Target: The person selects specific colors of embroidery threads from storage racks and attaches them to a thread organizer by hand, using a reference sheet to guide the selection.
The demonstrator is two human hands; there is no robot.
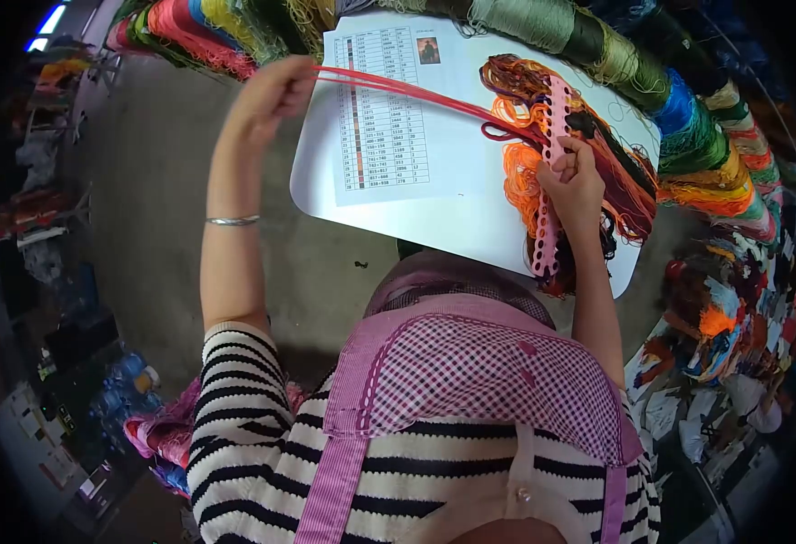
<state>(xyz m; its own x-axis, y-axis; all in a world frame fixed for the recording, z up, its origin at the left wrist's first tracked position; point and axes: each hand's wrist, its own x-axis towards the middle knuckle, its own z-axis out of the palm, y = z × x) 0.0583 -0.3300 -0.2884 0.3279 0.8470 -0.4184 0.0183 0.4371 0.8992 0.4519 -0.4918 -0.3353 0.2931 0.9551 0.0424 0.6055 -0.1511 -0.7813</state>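
Note:
My left hand (282, 89) is closed on one end of a bundle of red embroidery thread (398, 88), raised past the left edge of the white board. The thread runs taut across to my right hand (572, 186), whose fingers pinch the pink thread holder (547, 227), a long strip with a row of holes. A dark red loop (504, 132) of thread sits beside the holder near my right fingers. Orange skeins (519, 186) hang on the holder's left side, and brown and dark red skeins (629, 195) spread to its right.
A printed chart (381, 118) with numbered rows and a small picture lies on the white board (452, 231). Thick hanks of coloured thread (688, 118) hang along the far and right sides. More tangled thread (715, 308) and bags lie at the right.

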